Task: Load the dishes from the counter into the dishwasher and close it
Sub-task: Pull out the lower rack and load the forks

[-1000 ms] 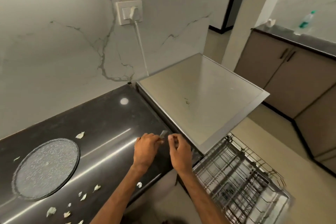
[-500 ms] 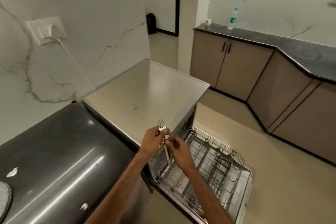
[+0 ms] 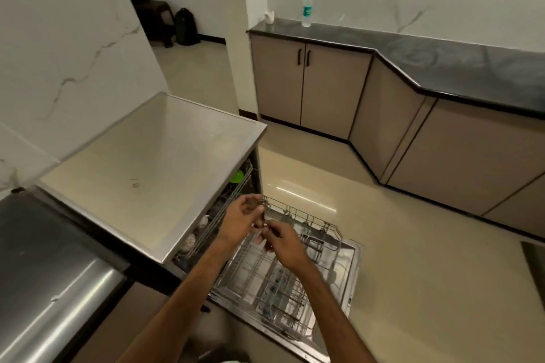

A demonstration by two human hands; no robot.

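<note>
A fork (blurred, its prongs hard to make out) is held upright at the centre of the frame between two hands. The left hand pinches its upper part with curled fingers. The right hand, just below and to the right, pinches the lower end. Both hover over the wire lower rack, pulled out of the open dishwasher. A dark counter fills the lower left. A bottle stands on the far counter, upper right.
</note>
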